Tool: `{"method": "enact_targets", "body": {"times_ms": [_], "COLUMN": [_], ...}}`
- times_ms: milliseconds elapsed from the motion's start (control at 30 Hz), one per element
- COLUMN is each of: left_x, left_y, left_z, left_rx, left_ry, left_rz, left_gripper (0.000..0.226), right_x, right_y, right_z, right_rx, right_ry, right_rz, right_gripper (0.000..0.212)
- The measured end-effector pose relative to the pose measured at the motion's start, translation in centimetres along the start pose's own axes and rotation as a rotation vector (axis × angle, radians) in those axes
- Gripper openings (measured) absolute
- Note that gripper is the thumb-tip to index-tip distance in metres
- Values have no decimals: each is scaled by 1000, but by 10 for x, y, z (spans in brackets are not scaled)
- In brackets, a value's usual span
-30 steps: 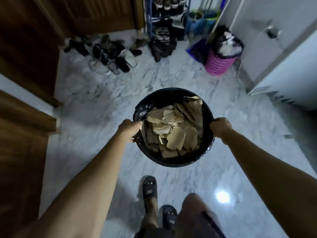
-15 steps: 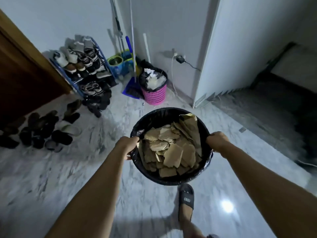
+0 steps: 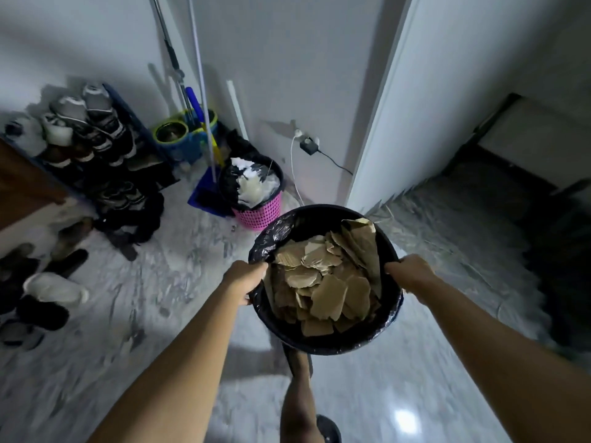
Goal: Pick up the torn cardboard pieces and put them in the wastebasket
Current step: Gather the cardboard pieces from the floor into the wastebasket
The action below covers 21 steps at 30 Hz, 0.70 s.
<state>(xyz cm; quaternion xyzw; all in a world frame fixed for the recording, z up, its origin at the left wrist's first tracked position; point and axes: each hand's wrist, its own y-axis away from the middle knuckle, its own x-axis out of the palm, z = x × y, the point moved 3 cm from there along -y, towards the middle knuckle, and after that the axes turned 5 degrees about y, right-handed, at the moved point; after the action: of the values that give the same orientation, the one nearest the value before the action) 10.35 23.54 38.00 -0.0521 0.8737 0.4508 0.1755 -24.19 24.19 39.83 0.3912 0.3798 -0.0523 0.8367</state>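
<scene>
Underfoot, a grey-veined white marble floor (image 3: 153,314) spreads across the room, with a blue metal shoe rack (image 3: 105,135) full of trainers against the wall to my left. Out in front, held clear of the floor, is the round black wastebasket lined with a glossy black plastic bag (image 3: 307,223). The torn brown cardboard pieces (image 3: 326,282) lie heaped inside it, some leaning up its far side. Beyond it, by the wall, stands a pink plastic mesh basket (image 3: 263,214) stuffed with white rubbish. My left hand (image 3: 244,279) grips the near-left rim, fingers curled round its edge, and my right hand (image 3: 409,273) clasps the opposite rim the same way.
</scene>
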Motion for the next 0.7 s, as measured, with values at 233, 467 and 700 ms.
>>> {"method": "enact_targets", "body": {"times_ms": [233, 467, 700], "left_x": [31, 64, 100], "left_y": [-169, -328, -470], "left_z": [-63, -91, -100], "left_rx": [-47, -70, -80], "left_ry": [-67, -86, -72], "left_rz": [-31, -63, -98], "left_gripper": [57, 54, 59], "right_x": [53, 108, 162], "right_y": [-157, -302, -441], "right_z": [57, 83, 102], "right_rx": [182, 269, 235], "right_ry": [-117, -193, -206], "right_rz": [94, 151, 150], "right_gripper": [38, 48, 42]}}
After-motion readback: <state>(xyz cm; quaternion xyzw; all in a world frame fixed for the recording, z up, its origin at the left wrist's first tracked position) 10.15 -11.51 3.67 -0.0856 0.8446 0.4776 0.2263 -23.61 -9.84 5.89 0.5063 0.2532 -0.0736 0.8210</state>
